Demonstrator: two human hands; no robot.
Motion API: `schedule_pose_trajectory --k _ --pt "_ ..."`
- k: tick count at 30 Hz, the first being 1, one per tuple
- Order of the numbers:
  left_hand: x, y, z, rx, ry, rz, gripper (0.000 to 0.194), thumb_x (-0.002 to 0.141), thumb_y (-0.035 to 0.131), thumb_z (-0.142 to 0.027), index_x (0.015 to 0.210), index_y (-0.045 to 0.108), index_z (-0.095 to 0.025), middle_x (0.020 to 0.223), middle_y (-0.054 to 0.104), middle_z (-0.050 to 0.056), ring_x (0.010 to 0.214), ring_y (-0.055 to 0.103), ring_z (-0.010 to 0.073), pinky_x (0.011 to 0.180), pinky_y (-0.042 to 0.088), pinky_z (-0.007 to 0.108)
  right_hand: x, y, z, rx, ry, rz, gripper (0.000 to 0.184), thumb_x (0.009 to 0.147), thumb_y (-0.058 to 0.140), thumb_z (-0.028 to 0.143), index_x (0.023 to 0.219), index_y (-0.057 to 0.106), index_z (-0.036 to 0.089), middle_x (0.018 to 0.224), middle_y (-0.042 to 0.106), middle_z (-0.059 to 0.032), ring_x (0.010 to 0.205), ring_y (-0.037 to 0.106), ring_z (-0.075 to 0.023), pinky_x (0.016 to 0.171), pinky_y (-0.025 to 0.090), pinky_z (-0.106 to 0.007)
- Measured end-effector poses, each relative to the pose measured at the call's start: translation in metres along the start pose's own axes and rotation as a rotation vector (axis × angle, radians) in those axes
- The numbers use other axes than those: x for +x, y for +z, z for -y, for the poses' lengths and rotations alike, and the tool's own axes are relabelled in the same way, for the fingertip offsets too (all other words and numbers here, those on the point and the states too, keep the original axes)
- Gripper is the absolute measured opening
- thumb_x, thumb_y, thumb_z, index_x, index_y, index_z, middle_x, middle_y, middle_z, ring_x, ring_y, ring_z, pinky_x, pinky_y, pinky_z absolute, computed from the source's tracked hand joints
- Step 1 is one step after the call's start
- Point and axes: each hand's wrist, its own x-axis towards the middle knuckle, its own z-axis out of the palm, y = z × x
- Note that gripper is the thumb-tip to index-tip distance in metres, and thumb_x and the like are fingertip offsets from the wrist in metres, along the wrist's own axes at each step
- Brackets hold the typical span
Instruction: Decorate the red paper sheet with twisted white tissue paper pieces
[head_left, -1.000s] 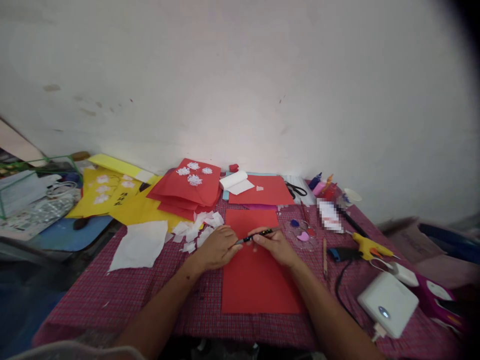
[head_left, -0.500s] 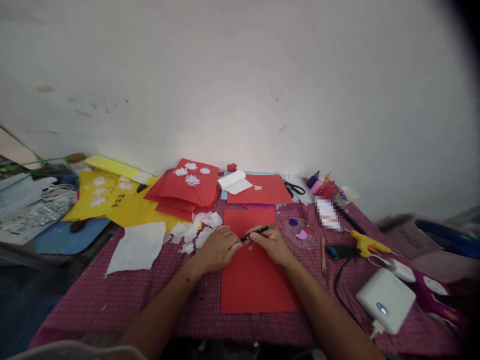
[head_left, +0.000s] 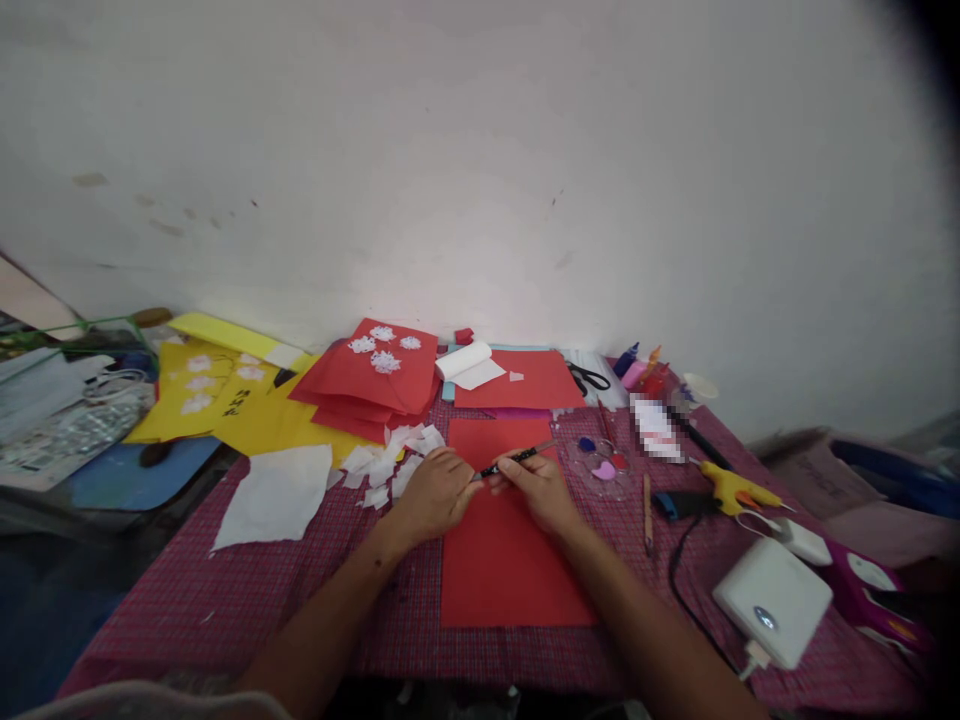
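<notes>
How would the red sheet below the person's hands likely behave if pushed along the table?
The red sheet looks thin, so it is probably light. Its straight edges and flat lie suggest it may hold its shape somewhat, though a push on one edge could buckle it.

Leaves a way in from the near side, between the forearms [head_left: 337, 600], over the lower part of the red sheet [head_left: 510, 575]. Is barred farther up by the left hand [head_left: 441, 492], the right hand [head_left: 544, 490] and the slim dark tool [head_left: 517, 459] spanning both. Meets loose white scraps [head_left: 382, 460] just beyond the left fingers. Opens at far left over checked cloth [head_left: 172, 610]. Tightens at right among a palette [head_left: 604, 470], a pencil [head_left: 647, 512], a black cable [head_left: 679, 590], a yellow glue gun [head_left: 739, 490] and a white box [head_left: 772, 595]. Ends at the wall [head_left: 480, 180] behind.
</notes>
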Motion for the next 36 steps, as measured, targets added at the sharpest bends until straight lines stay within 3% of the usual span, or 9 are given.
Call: schedule_pose_trajectory --k 10,12,14,16,20,28,32,36 --pt "0.001 0.001 -0.003 0.053 -0.036 -0.026 0.025 0.097 0.042 -0.030 0.079 0.053 -0.018 0.077 0.059 0.006 0.079 0.053 0.0217 0.083 0.041 0.039 0.001 0.009 -0.003 0.004 0.034 -0.105 0.030 0.081 0.068 0.043 0.076 0.072 0.015 0.069 0.074 -0.0077 0.058 0.067 -0.0181 0.061 0.053 -0.029" --pt "-0.001 0.001 0.000 0.059 -0.042 -0.034 0.022 0.097 0.044 -0.030 0.080 0.054 -0.018 0.079 0.059 0.006 0.081 0.053 0.0217 0.084 0.041 0.039 0.005 0.001 -0.001 0.028 0.038 -0.167 0.032 0.080 0.069 0.045 0.069 0.070 0.015 0.063 0.071 -0.0065 0.054 0.065 -0.0166 0.057 0.052 -0.027" --pt "-0.004 -0.001 0.006 0.063 -0.050 -0.047 0.020 0.096 0.044 -0.027 0.081 0.053 -0.018 0.080 0.060 0.005 0.081 0.054 0.0212 0.087 0.041 0.040 0.009 -0.013 0.004 0.092 -0.004 -0.349 0.040 0.081 0.067 0.048 0.056 0.061 0.017 0.049 0.062 -0.0022 0.044 0.057 -0.0136 0.050 0.050 -0.026" --pt "-0.006 -0.001 0.011 0.066 -0.074 -0.059 0.021 0.097 0.043 -0.026 0.080 0.053 -0.018 0.079 0.060 0.005 0.080 0.054 0.0207 0.087 0.041 0.040 0.013 -0.031 0.009 0.214 -0.043 -0.422 0.040 0.079 0.069 0.047 0.055 0.057 0.018 0.045 0.056 0.0018 0.039 0.050 -0.0113 0.055 0.054 -0.029" --pt "-0.006 0.001 0.012 0.044 -0.063 -0.018 0.024 0.098 0.041 -0.029 0.081 0.054 -0.018 0.080 0.061 0.006 0.081 0.055 0.0208 0.085 0.041 0.039 0.016 -0.047 0.013 0.282 -0.034 -0.402 0.035 0.079 0.071 0.046 0.061 0.058 0.018 0.048 0.058 0.0021 0.039 0.050 -0.0112 0.054 0.055 -0.031" --pt "-0.006 0.000 0.013 -0.048 -0.038 0.089 0.024 0.096 0.046 -0.035 0.089 0.063 -0.019 0.090 0.065 0.007 0.092 0.058 0.0215 0.089 0.042 0.039 0.018 -0.039 -0.004 0.145 0.023 -0.379 0.037 0.078 0.070 0.048 0.064 0.058 0.017 0.054 0.061 -0.0013 0.043 0.054 -0.0126 0.047 0.047 -0.027" --pt "-0.008 -0.002 0.020 -0.055 -0.051 0.103 0.022 0.095 0.048 -0.033 0.093 0.067 -0.021 0.100 0.067 0.007 0.099 0.058 0.0221 0.094 0.040 0.041 0.020 -0.045 -0.008 0.042 -0.001 -0.386 0.032 0.078 0.070 0.046 0.072 0.063 0.016 0.060 0.065 -0.0027 0.047 0.057 -0.0132 0.047 0.045 -0.026" --pt "-0.008 -0.001 0.022 -0.051 -0.059 0.129 0.023 0.094 0.049 -0.034 0.092 0.068 -0.021 0.103 0.068 0.006 0.102 0.058 0.0220 0.097 0.038 0.041 0.018 -0.047 -0.006 -0.018 -0.088 -0.363 0.024 0.077 0.072 0.039 0.087 0.065 0.018 0.063 0.061 0.0020 0.050 0.054 -0.0119 0.049 0.043 -0.024"
